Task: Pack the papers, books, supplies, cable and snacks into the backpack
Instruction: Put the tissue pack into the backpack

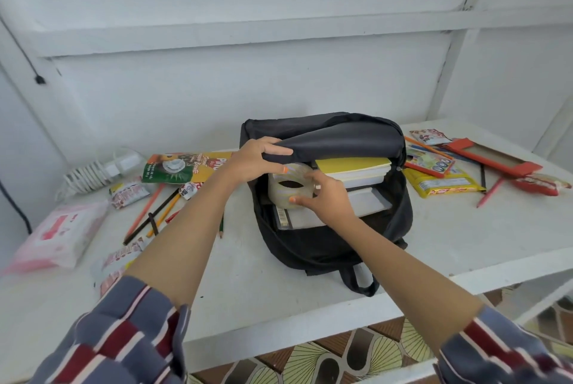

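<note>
From the head view, the backpack (328,244) lies open in the middle of the desk (254,284), its carry loop toward the front edge. The left hand (257,158) grips the flap (341,138), fingers curled over the top and thumb underneath, and holds the mouth wide. The right hand (330,202) pinches a roll of clear tape (283,191) just inside the opening. The thumb is on the near rim and the fingers wrap the right side. The tape rests on or just over the books (356,172) stacked within; I cannot tell which.

The tape looks light and stiff, a hard ring that should not crush. Its outer face is glossy and probably slick, so a hold across the rim, or a finger through the core, seems safer than squeezing the sides. It would likely roll if left on edge, so lying it flat beside the books should suit.

Not yet packed, toward the left back corner, are the white cable (93,174) and a green snack bag (186,168). Pencils (155,213) lie loose left of the backpack. Near the right edge sits a yellow snack pack (443,184), soft and easily crushed, so probably best packed on top.
</note>
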